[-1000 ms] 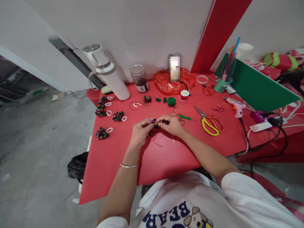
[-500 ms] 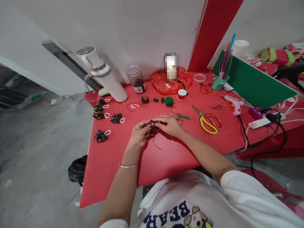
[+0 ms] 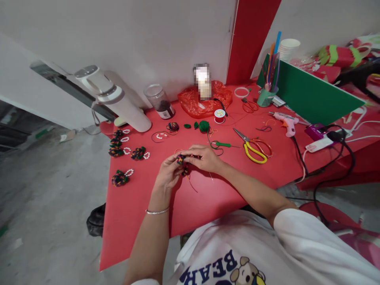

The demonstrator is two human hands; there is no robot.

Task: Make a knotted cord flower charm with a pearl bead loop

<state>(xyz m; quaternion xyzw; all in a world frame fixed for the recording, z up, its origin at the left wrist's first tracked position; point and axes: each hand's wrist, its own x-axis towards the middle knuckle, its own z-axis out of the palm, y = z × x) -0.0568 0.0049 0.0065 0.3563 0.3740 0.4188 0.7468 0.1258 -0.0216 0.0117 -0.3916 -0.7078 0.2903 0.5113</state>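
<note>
Part-filled jar (image 3: 155, 96) beyond held yarnwork (image 3: 179, 159)

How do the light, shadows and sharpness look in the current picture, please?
Head view: a pale sheen lies on the red tabletop; head view: the white flask casts a soft shadow on the wall; head view: a pixelated patch hides detail above the red plastic bag; head view: the yarn piece is too small to make out stitches.

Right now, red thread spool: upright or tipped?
Upright: the spool has its white printed end facing up, red thread wound below.
</note>
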